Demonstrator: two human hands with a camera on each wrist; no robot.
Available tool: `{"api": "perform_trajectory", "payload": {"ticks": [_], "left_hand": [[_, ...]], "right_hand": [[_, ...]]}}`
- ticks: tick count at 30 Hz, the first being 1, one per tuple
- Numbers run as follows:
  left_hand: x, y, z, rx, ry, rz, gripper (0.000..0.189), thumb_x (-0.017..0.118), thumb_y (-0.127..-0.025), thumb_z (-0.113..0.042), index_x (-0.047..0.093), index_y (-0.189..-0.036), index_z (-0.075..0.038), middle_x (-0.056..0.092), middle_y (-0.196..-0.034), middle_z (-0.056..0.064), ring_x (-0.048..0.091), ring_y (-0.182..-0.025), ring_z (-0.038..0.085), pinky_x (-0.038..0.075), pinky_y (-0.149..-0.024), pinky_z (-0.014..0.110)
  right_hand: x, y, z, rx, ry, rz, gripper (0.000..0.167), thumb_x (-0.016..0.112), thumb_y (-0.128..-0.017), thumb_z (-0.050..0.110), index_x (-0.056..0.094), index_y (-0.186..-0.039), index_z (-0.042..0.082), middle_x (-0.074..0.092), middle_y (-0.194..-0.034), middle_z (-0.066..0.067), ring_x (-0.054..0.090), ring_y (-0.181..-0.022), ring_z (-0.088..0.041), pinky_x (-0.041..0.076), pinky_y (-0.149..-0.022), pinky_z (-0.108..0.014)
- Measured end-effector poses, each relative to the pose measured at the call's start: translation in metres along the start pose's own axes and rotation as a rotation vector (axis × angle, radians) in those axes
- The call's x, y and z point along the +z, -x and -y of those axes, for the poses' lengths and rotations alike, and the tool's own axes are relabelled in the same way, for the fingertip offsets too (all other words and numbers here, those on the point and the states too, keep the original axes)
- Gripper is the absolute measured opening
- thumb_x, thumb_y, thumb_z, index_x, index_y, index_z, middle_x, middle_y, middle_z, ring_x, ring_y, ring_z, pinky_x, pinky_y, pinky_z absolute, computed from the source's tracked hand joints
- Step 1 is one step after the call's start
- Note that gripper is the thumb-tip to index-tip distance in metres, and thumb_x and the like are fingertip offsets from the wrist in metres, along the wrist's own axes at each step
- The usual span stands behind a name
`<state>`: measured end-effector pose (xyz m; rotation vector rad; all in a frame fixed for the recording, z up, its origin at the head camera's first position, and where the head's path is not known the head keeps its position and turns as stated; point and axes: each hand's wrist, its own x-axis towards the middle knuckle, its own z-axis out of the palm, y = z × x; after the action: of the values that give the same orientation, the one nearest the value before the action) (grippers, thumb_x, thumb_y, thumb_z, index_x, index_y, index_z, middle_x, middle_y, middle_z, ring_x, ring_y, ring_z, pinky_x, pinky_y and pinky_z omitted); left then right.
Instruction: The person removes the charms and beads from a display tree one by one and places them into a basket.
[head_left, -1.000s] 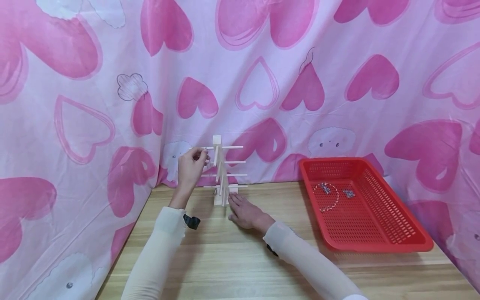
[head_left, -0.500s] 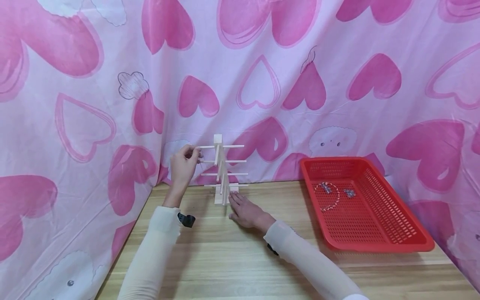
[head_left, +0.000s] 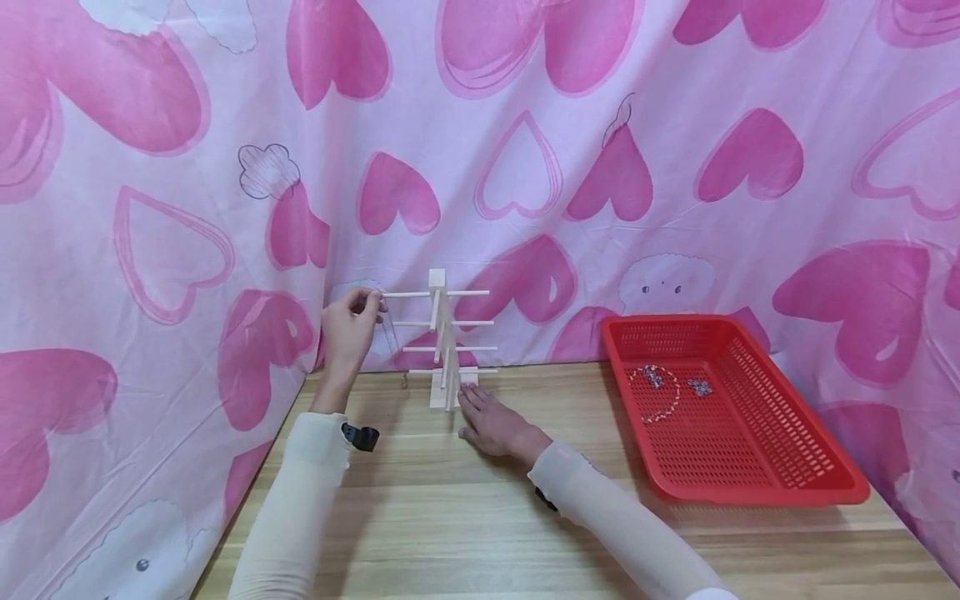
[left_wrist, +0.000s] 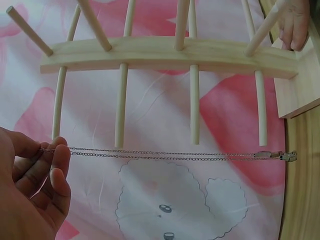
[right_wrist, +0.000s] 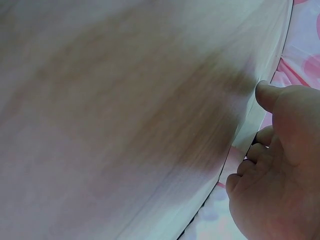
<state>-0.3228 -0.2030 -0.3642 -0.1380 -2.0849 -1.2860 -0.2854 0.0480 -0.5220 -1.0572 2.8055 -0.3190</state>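
A thin silver necklace with a small pendant hangs from my left hand, its chain pinched between thumb and fingers. In the left wrist view the chain runs as two strands past the tips of the pegs. My left fingertips are right at the end of the top left peg of a wooden peg stand. My right hand rests on the base of the stand with its fingers extended.
To the right is a red plastic basket, with a red-and-white bead bracelet and small silvery pieces of jewellery inside. A heart-patterned curtain stands behind the wooden table.
My left hand has moved left, out from beside the post to the tip of the top left peg, and the necklace now hangs in the open. My right hand has stayed at the base.
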Motion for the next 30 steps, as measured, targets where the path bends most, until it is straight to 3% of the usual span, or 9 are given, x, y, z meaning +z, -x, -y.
{"api": "perform_trajectory", "payload": {"ticks": [13, 30], "left_hand": [[-0.0039, 0.0011, 0.0012, 0.017, 0.01, -0.021, 0.02, 0.069, -0.101, -0.014, 0.077, -0.092, 0.001, 0.078, -0.082, 0.02, 0.062, -0.058, -0.002, 0.049, -0.06, 0.011], [-0.0079, 0.0026, -0.007, 0.098, -0.023, -0.007, 0.019, 0.071, -0.1, -0.011, 0.077, -0.086, 0.001, 0.074, -0.073, 0.018, 0.054, -0.059, -0.004, 0.041, -0.056, 0.011]], "right_hand": [[0.0012, -0.0014, -0.0008, 0.004, 0.006, -0.001, 0.073, 0.051, -0.113, 0.034, 0.023, -0.167, -0.006, 0.019, -0.177, -0.023, 0.018, -0.166, -0.038, 0.021, -0.137, -0.048], [-0.0032, -0.0011, 0.0007, 0.038, -0.041, 0.027, 0.073, 0.049, -0.114, 0.038, 0.021, -0.168, -0.002, 0.015, -0.179, -0.019, 0.014, -0.167, -0.034, 0.019, -0.137, -0.047]]}}
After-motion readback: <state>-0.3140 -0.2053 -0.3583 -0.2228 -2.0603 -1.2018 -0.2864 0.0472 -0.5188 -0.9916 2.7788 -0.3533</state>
